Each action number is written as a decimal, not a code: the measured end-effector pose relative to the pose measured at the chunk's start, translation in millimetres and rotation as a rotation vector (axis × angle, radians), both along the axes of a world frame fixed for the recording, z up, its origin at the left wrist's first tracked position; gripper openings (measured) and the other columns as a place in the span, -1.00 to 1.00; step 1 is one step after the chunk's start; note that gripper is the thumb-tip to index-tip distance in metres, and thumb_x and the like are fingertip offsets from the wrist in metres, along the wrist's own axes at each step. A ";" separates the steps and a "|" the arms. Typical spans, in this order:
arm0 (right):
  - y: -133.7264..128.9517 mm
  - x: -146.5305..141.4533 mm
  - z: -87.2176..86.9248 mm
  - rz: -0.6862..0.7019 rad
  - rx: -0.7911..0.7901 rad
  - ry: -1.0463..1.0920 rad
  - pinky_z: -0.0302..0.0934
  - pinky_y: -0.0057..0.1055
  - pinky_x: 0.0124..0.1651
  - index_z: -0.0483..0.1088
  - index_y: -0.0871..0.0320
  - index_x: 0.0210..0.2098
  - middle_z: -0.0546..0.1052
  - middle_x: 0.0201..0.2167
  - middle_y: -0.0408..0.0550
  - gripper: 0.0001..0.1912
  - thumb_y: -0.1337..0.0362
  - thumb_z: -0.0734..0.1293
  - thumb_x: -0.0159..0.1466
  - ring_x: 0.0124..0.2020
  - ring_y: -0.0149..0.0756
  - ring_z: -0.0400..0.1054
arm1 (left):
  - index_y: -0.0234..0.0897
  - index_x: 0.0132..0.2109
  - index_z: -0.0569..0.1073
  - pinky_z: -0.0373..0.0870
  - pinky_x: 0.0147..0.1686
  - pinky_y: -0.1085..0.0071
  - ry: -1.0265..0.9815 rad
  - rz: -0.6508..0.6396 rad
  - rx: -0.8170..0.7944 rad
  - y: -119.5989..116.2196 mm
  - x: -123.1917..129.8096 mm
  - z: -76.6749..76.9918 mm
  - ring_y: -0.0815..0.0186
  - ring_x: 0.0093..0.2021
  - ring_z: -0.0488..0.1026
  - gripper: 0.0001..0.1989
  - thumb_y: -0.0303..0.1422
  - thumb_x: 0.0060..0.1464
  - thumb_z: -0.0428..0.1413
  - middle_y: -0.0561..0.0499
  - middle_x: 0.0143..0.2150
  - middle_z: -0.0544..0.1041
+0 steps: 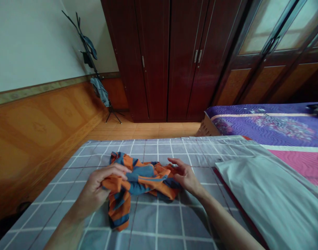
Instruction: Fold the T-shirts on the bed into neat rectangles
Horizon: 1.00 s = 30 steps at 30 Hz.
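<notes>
Between 2 hands — crumpled orange-blue garment [144, 178]

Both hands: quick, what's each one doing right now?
Left hand: curled, holding the orange-and-blue cloth at its left end.
Right hand: partly open, touching the cloth's right end.

Orange-and-blue garment [144, 177] crumpled between left hand [99, 189] and right hand [187, 177], grey checked cloth [169, 222] beneath them, dark red wardrobe [174, 62] beyond
</notes>
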State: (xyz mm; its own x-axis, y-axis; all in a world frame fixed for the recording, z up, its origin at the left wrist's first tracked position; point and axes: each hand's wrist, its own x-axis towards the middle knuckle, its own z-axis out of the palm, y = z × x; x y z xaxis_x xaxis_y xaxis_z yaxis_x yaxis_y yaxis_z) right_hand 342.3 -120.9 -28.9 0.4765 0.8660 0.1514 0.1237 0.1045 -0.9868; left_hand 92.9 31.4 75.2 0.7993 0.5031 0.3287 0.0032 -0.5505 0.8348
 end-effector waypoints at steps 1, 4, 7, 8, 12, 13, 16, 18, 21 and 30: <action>0.7 -1.0 -4.2 0.001 -0.008 -0.136 0.21 -0.16 -0.02 0.39 0.09 -0.02 0.48 -0.12 -0.03 -0.38 0.46 0.25 -0.11 -0.10 -0.17 0.34 | -0.17 -0.37 0.53 0.37 -0.16 0.30 -0.067 0.025 -0.023 3.2 -5.9 3.0 0.18 -0.17 0.47 -0.77 -0.53 -0.07 0.02 -0.01 -0.22 0.55; 1.6 -7.1 -9.7 -0.018 -0.063 -0.498 0.16 -0.12 0.00 0.35 0.19 0.04 0.47 -0.13 0.04 -0.30 0.51 0.21 -0.14 -0.10 -0.14 0.26 | -0.11 -0.40 0.52 0.39 -0.25 0.32 -0.239 0.137 -0.052 16.2 -25.6 8.9 0.20 -0.25 0.44 -0.84 -0.46 -0.13 0.09 0.06 -0.31 0.53; 1.4 -9.7 -7.6 -0.052 -0.156 -0.686 0.20 -0.17 -0.15 0.43 0.22 -0.18 0.45 -0.35 0.02 -0.56 0.49 0.21 -0.06 -0.24 -0.15 0.24 | -0.10 -0.43 0.49 0.37 -0.28 0.32 -0.179 0.409 0.010 37.6 -46.8 11.2 0.21 -0.31 0.41 -0.86 -0.45 -0.17 0.10 0.13 -0.40 0.49; 1.2 -9.3 -6.6 -0.070 -0.173 -0.718 0.20 -0.18 -0.18 0.44 0.20 -0.29 0.44 -0.40 0.00 -0.69 0.47 0.21 -0.03 -0.27 -0.16 0.24 | -0.10 -0.40 0.48 0.37 -0.27 0.31 -0.079 0.510 0.049 45.3 -52.6 11.3 0.20 -0.31 0.41 -0.86 -0.44 -0.15 0.09 0.13 -0.40 0.49; 0.7 -5.1 -8.0 -0.112 -0.131 -0.704 0.19 -0.19 -0.06 0.38 0.16 -0.43 0.44 -0.23 0.06 -0.84 0.46 0.21 0.03 -0.10 -0.13 0.27 | -0.16 -0.14 0.45 0.36 -0.11 0.19 0.349 0.622 0.302 62.9 -54.5 7.0 0.09 -0.13 0.45 -0.68 -0.41 -0.09 -0.01 0.04 -0.18 0.53; 0.8 -3.9 -9.8 -0.116 -0.127 -0.680 0.18 -0.19 -0.02 0.39 0.16 -0.40 0.42 -0.13 0.09 -0.83 0.45 0.21 0.04 -0.02 -0.11 0.26 | -0.18 -0.08 0.43 0.34 -0.05 0.19 0.377 0.580 0.364 62.0 -48.6 4.0 0.09 -0.06 0.44 -0.63 -0.42 -0.08 -0.05 0.00 -0.10 0.52; 1.5 0.4 -15.9 -0.139 -0.151 -0.611 0.19 -0.19 0.00 0.41 0.19 -0.26 0.38 -0.01 0.14 -0.78 0.37 0.22 0.11 0.01 -0.10 0.27 | -0.22 -0.01 0.39 0.31 0.03 0.25 0.385 0.432 0.448 49.7 -21.1 -10.0 0.18 0.02 0.42 -0.62 -0.41 0.03 -0.12 -0.04 0.00 0.49; 1.9 3.2 -18.1 -0.165 -0.182 -0.611 0.21 -0.17 -0.04 0.39 0.23 -0.12 0.44 -0.12 0.13 -0.69 0.32 0.22 0.15 -0.11 -0.13 0.32 | -0.24 -0.01 0.40 0.31 0.05 0.24 0.443 0.346 0.458 39.0 -2.1 -21.4 0.18 0.03 0.42 -0.66 -0.33 0.11 -0.11 -0.07 0.01 0.49; 1.8 5.9 -17.1 -0.195 -0.233 -0.719 0.21 -0.16 -0.07 0.38 0.31 -0.02 0.48 -0.27 0.09 -0.58 0.34 0.23 0.13 -0.20 -0.11 0.30 | -0.26 0.01 0.42 0.26 0.09 0.17 0.558 0.286 0.475 28.5 15.1 -35.1 0.11 0.07 0.39 -0.64 -0.24 0.10 -0.01 -0.13 0.05 0.47; 1.5 8.3 -11.4 -0.245 -0.242 -0.699 0.19 -0.26 -0.22 0.46 0.17 -0.40 0.45 -0.46 -0.01 -0.76 0.42 0.21 -0.03 -0.30 -0.16 0.26 | -0.16 -0.03 0.40 0.33 -0.16 0.32 0.714 0.188 0.353 21.7 6.8 -27.7 0.20 -0.17 0.46 -0.65 -0.27 -0.01 0.10 0.01 -0.21 0.51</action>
